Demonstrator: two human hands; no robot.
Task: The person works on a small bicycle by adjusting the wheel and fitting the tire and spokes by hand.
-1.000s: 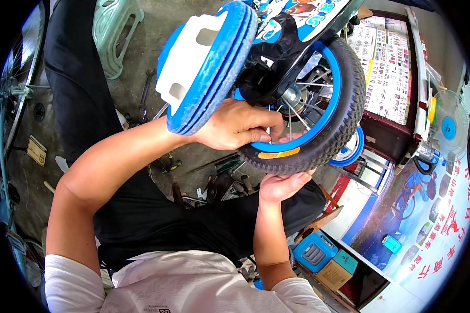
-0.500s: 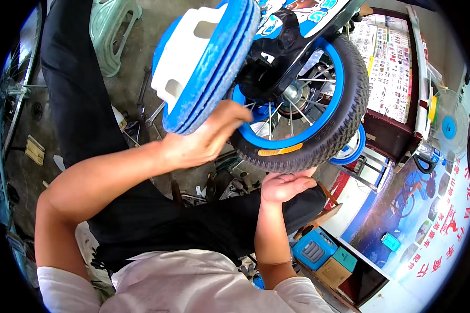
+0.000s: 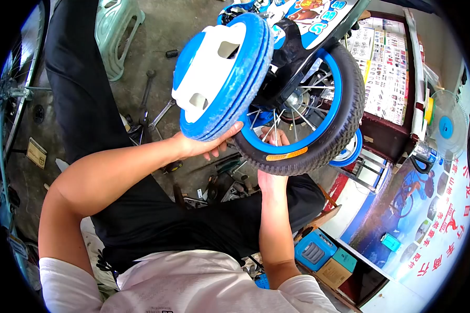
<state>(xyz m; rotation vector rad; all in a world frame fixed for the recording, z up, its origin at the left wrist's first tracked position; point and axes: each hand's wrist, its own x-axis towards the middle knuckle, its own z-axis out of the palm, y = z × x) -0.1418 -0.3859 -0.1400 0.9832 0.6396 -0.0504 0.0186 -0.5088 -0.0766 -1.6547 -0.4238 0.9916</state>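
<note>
A small bicycle wheel point(image 3: 326, 147) with a blue rim, a knobbly black tyre and an orange strip stands tilted before me. To its left a blue and white training wheel point(image 3: 206, 78) hides part of the frame. My left hand point(image 3: 206, 146) is at the training wheel's lower edge, thumb stretched toward the black tyre and fingers loosely apart below. From beneath, my right hand point(image 3: 275, 136) reaches around the tyre, its bent fingers showing through the spokes by the rim. The tyre covers its palm.
Spanners point(image 3: 149, 88) and other tools lie on the floor around my legs. A green plastic stool point(image 3: 117, 39) stands at upper left. On the right are a dark red cabinet point(image 3: 384, 133), a fan point(image 3: 446, 125) and a blue case point(image 3: 314, 249).
My left hand has drawn back from the spokes, down and left. My right hand has shifted left, its fingers now behind the spokes. The training wheel appears slightly lower and further right.
</note>
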